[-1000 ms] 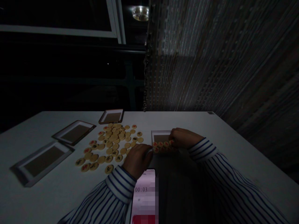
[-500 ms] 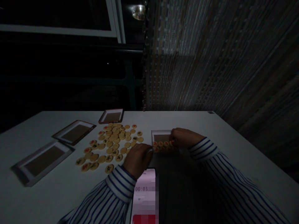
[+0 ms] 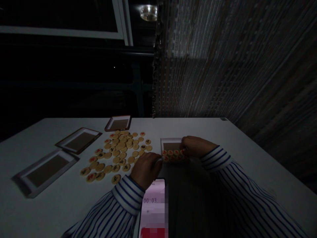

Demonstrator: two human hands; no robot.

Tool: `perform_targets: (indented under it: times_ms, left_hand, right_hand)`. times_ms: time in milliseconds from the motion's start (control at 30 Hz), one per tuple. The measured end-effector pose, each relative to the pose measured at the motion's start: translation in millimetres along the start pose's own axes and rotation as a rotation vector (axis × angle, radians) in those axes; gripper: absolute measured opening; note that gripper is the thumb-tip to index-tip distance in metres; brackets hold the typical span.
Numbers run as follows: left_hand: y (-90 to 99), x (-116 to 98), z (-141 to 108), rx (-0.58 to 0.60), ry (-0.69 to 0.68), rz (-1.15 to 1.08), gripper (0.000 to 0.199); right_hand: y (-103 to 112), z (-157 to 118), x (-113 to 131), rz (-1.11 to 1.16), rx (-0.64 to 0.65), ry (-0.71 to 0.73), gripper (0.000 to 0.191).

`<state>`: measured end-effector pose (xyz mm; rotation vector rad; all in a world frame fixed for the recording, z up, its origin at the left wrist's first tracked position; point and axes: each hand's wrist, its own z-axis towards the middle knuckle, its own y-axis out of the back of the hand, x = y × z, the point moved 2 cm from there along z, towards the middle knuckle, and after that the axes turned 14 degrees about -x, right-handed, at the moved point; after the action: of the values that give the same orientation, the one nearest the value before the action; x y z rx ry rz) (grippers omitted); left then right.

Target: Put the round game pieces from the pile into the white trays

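Red-marked round pieces [image 3: 170, 152] lie in two rows inside a small white-walled box [image 3: 172, 140] right of centre. My right hand [image 3: 196, 146] is at the box's right side, its curled fingers over the right end of the upper row; what they grip, if anything, is hidden. My left hand [image 3: 146, 168] is closed, its fingertips at the near left corner of the box, touching or very near its edge. Left of the box spreads a loose pile of wooden discs [image 3: 121, 145], some with black or red characters, others blank side up.
Three open trays stand left of and behind the pile: a near one [image 3: 24, 190], a middle one [image 3: 77, 152] and a far one [image 3: 107, 129]. A lit phone [image 3: 152, 211] showing a timer lies at the near edge of the white table [image 3: 250, 158]. Hanging strands drape behind.
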<state>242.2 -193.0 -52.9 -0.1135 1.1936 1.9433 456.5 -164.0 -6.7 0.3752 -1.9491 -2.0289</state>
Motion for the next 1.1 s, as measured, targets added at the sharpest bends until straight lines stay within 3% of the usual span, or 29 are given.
perform_targets:
  times_ms: [167,400,900,1100]
  left_hand:
    - [-0.1,-0.1,0.2,-0.002,-0.009,0.006,0.021]
    - [-1.0,0.9,-1.2,0.002,-0.016,0.007,0.021]
    - [-2.5,3.9,-0.7,0.016,-0.001,0.000,0.022]
    - [-1.8,3.2,-1.1,0.017,0.003,-0.001,0.022]
  right_hand:
    - [1.2,-2.1,0.1,0.014,-0.039,-0.024,0.026]
    - [-1.3,0.6,-0.2,-0.021,0.031,-0.007,0.025]
    - [2.1,-2.8,-4.7,0.017,-0.053,-0.014,0.029]
    - [1.6,-2.5,-0.8,-0.003,-0.030,-0.010,0.025]
